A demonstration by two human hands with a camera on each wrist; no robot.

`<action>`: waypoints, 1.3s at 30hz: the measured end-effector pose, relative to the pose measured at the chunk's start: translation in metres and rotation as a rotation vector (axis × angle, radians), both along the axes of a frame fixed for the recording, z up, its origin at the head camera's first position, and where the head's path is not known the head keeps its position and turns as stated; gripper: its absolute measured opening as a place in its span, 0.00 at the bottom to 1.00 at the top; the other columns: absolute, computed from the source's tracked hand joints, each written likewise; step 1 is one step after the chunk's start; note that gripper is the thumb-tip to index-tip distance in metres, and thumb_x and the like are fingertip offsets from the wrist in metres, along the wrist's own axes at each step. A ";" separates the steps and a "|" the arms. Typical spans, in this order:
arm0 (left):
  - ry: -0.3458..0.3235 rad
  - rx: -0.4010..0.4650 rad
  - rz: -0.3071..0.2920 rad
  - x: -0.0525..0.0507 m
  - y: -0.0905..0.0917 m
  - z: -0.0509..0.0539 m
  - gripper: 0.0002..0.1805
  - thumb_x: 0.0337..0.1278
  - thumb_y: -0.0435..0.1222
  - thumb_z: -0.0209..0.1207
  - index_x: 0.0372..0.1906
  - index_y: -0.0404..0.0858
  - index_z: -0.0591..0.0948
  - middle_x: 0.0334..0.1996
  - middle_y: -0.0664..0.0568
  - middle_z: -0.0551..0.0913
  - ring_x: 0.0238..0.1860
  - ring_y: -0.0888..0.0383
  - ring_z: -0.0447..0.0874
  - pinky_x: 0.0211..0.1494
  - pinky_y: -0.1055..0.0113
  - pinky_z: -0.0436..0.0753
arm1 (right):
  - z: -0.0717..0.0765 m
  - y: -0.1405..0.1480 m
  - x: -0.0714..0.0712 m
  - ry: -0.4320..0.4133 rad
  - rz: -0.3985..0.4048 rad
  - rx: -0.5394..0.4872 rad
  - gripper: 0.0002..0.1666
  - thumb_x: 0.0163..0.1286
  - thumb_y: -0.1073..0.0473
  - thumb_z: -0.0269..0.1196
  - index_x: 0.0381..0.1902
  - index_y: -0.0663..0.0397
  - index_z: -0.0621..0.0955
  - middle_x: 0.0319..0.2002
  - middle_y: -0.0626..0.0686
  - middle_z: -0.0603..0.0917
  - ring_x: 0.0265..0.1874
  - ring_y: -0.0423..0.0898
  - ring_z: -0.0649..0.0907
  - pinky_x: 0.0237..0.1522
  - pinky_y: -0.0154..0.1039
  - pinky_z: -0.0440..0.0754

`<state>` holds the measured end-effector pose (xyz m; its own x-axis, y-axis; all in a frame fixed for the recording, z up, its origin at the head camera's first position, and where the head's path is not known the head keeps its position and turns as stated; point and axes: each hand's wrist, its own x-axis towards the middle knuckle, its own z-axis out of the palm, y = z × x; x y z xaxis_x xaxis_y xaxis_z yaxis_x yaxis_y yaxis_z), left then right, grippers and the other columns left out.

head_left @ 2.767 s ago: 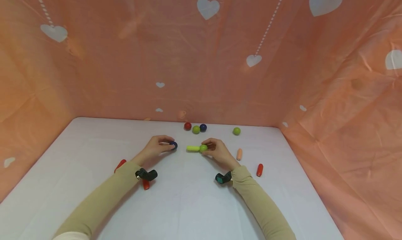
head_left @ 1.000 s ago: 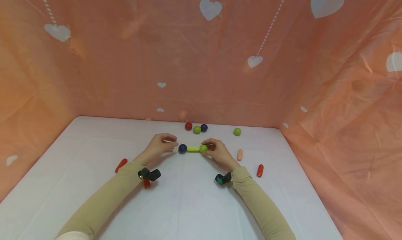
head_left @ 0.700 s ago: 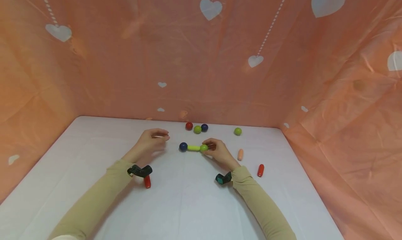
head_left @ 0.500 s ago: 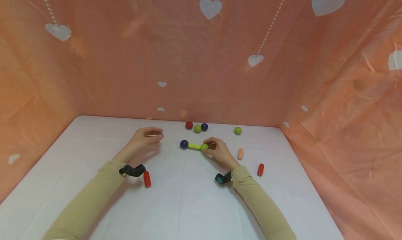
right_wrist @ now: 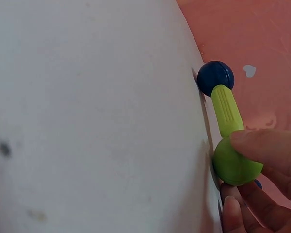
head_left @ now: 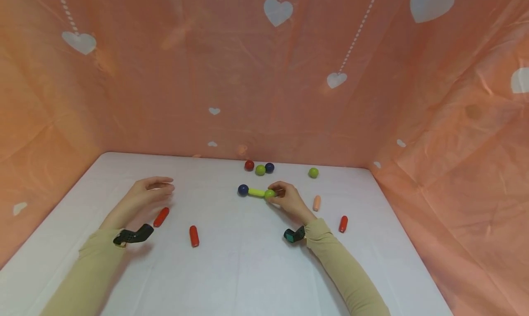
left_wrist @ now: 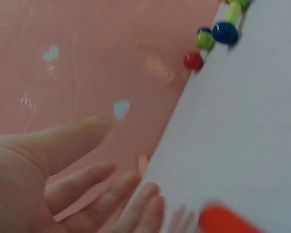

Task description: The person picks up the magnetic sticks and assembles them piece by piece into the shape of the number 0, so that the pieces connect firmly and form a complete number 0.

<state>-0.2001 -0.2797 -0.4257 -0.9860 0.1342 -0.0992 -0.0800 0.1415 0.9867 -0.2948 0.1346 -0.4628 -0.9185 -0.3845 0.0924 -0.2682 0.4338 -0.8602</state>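
My right hand (head_left: 289, 202) pinches a green ball (right_wrist: 235, 162) between thumb and fingers. A yellow-green rod (head_left: 256, 193) joins that ball to a dark blue ball (head_left: 243, 190), making one dumbbell-like piece just over or on the white table. My left hand (head_left: 146, 194) is off to the left, holding nothing, its fingers relaxed and apart in the left wrist view. Just below it lies a red rod (head_left: 161, 217), whose blurred end also shows in the left wrist view. A second red rod (head_left: 194, 236) lies to its right.
At the back edge of the white table (head_left: 231, 270) sit a red ball (head_left: 249, 165), a green ball (head_left: 260, 170) and a blue ball (head_left: 269, 168). Another green ball (head_left: 313, 172), a peach rod (head_left: 317, 203) and a red rod (head_left: 343, 224) lie to the right.
My left hand brought the blue ball to the rod's left end, let go and moved away left, uncovering the red rods. The right hand keeps its grip; the joined piece has tilted slightly.
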 end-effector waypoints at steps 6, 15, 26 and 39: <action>-0.043 -0.225 -0.078 0.010 -0.019 -0.007 0.34 0.64 0.46 0.59 0.66 0.29 0.64 0.58 0.37 0.73 0.53 0.47 0.77 0.55 0.62 0.77 | -0.001 0.000 -0.001 -0.005 0.000 0.012 0.19 0.59 0.65 0.69 0.49 0.58 0.80 0.46 0.51 0.81 0.44 0.48 0.79 0.50 0.42 0.78; -0.049 -0.345 -0.113 0.009 -0.016 -0.011 0.32 0.56 0.41 0.66 0.60 0.26 0.70 0.49 0.41 0.81 0.43 0.53 0.80 0.45 0.62 0.80 | -0.002 0.001 -0.002 0.002 -0.002 0.006 0.19 0.59 0.65 0.69 0.49 0.57 0.80 0.46 0.52 0.81 0.44 0.48 0.79 0.50 0.43 0.78; 0.042 -0.561 -0.104 0.013 -0.010 -0.012 0.23 0.44 0.34 0.72 0.46 0.28 0.80 0.35 0.47 0.81 0.35 0.52 0.77 0.34 0.65 0.81 | 0.000 0.000 0.002 -0.017 0.017 -0.033 0.21 0.59 0.69 0.68 0.51 0.63 0.79 0.47 0.55 0.80 0.43 0.48 0.80 0.46 0.39 0.80; 0.001 -0.509 -0.060 0.003 0.004 -0.002 0.21 0.55 0.31 0.62 0.52 0.23 0.76 0.41 0.41 0.80 0.35 0.53 0.78 0.36 0.64 0.82 | 0.000 0.002 -0.002 0.010 0.024 -0.006 0.21 0.59 0.67 0.69 0.51 0.61 0.79 0.47 0.54 0.80 0.45 0.48 0.79 0.48 0.40 0.79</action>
<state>-0.1970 -0.2760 -0.4279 -0.9781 0.1261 -0.1656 -0.0556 0.6085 0.7916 -0.2970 0.1364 -0.4633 -0.9081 -0.4058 0.1033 -0.2866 0.4224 -0.8599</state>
